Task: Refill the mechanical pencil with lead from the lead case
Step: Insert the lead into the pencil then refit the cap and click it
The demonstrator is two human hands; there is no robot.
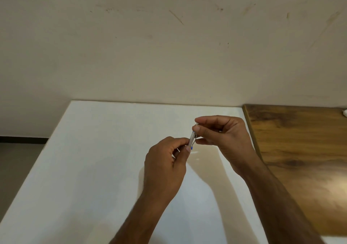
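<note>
A clear mechanical pencil (192, 137) with small blue accents is held upright and slightly tilted above the white table (105, 150). My left hand (165, 166) pinches its lower barrel between thumb and fingers. My right hand (223, 133) pinches the pencil's top end with thumb and forefinger. Most of the pencil's lower part is hidden inside my left hand. I cannot see the lead case anywhere; two tiny pale marks lie on the table under the hands.
The white table ends at a beige wall (169, 46) behind. A brown wooden surface (300, 150) adjoins it on the right, with a small white object (344, 112) at its far corner. Floor shows at the left edge.
</note>
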